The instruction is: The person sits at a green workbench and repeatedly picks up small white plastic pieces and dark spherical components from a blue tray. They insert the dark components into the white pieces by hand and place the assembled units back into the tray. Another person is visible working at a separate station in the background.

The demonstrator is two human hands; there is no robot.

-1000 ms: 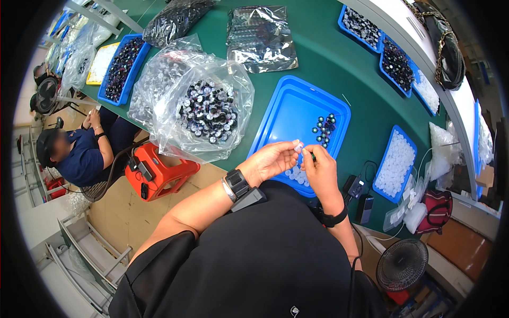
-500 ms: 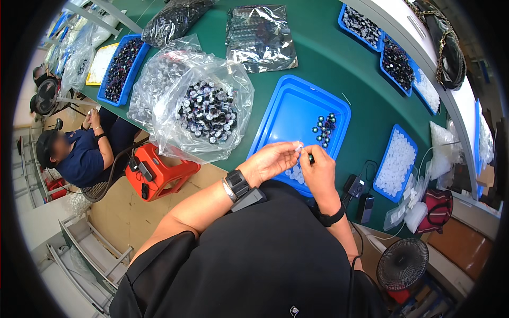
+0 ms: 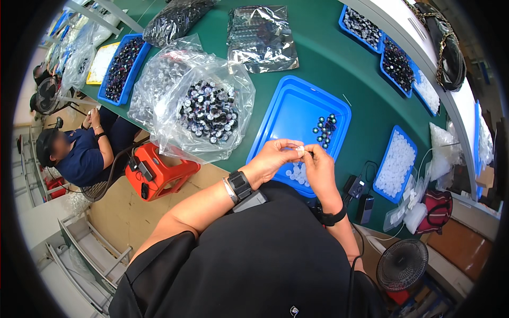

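Over the near part of a blue tray, my two hands meet fingertip to fingertip. My left hand pinches a small white piece between thumb and fingers. My right hand is closed against it, its bent fingers mostly covering whatever is in them; a dark spot shows at the fingertips. Inside the tray, shiny dark round caps lie in a cluster to the right. Several translucent white pieces rest at the tray's near end, partly hidden by my hands.
Left of the tray, a clear plastic bag holds many dark discs. A smaller blue tray of white pieces sits right, near a black device. More filled trays line the far right. A person sits left beside an orange stool.
My fingertips have come closer together, the right hand turning inward and up slightly. The dark round cap seen at my right fingers is now mostly covered. Tray contents look the same.
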